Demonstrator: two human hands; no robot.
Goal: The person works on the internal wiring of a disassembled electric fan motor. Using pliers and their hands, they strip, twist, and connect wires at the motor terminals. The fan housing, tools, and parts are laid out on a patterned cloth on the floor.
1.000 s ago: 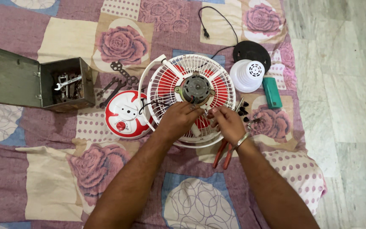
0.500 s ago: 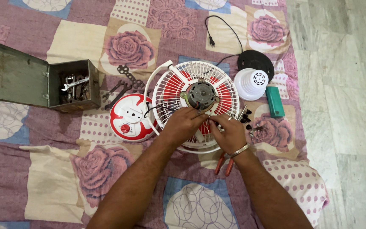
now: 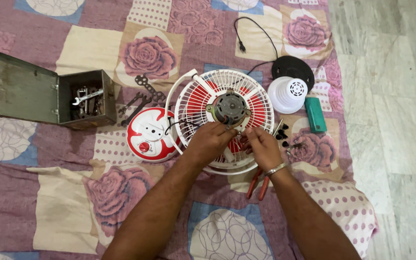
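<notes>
A patchwork quilt with rose prints covers the floor; grey marble tiles show to the right of the fan.

The fan, a white grille over red blades, lies flat at the middle with its motor facing up. It looks like motor work mid-way; the next move seems to call for fine fingertip control.

The left hand and right hand sit close together just below the motor, fingers pinched; on what, I cannot tell.

Left of the fan: an open metal toolbox. Below it: red-handled pliers.
</notes>
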